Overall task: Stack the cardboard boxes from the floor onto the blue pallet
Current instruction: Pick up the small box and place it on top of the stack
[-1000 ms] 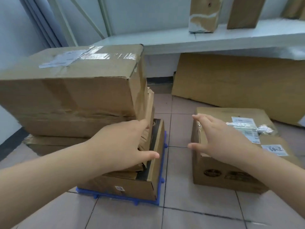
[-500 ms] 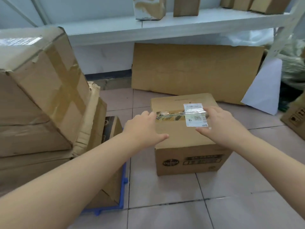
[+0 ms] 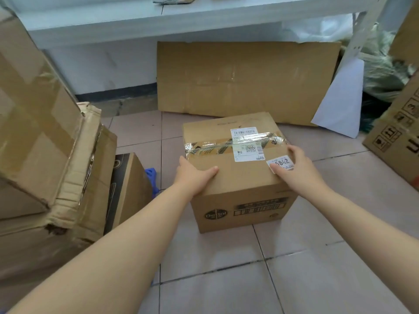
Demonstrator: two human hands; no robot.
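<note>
A taped cardboard box (image 3: 238, 177) with white shipping labels stands on the tiled floor in the middle of the head view. My left hand (image 3: 192, 175) clasps its near left top edge, thumb lying on the lid. My right hand (image 3: 297, 166) grips the near right top edge, thumb on a small numbered sticker. The box rests on the floor. At the left, a stack of larger, dented cardboard boxes (image 3: 45, 143) sits on the blue pallet (image 3: 151, 175), of which only a corner shows.
A flattened cardboard sheet (image 3: 244, 78) leans against the wall under a white shelf (image 3: 181, 17). A white board (image 3: 342, 96) leans at the right, with another printed box (image 3: 401, 132) at the far right edge. Tiled floor lies in front.
My view swung right from the pallet stack to the floor box. Both hands moved from hovering near the stack and box onto the box's top edges and closed on them.
</note>
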